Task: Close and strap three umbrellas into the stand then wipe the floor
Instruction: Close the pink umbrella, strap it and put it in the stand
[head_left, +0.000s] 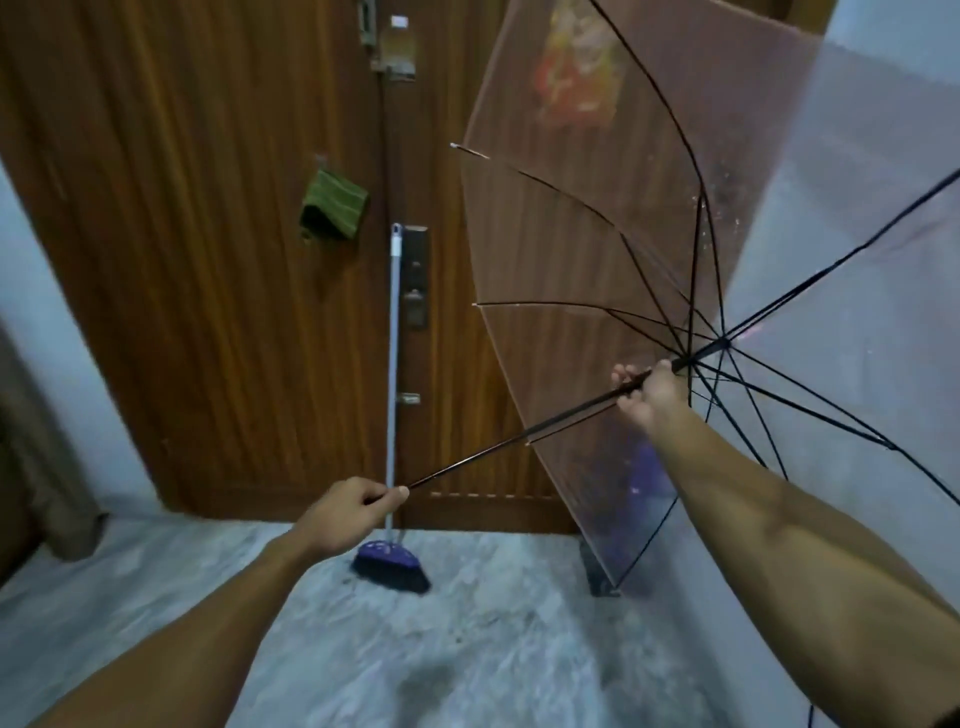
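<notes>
A clear umbrella (597, 249) with black ribs is open and tilted on its side in front of me, its canopy facing right and away. My left hand (348, 514) grips the lower end of its black shaft, the handle hidden in my fist. My right hand (649, 395) grips the shaft higher up, just below the runner where the ribs meet. Drops of water cling to the canopy. A dark stand (597, 577) shows dimly through the plastic at the bottom, with something purple above it.
A wooden door (234, 260) fills the background, with a lock plate (415, 280) and a green cloth (332, 205) hanging on it. A broom (392, 564) with a purple head leans against the door. The grey marbled floor (441, 649) spreads below. White walls flank both sides.
</notes>
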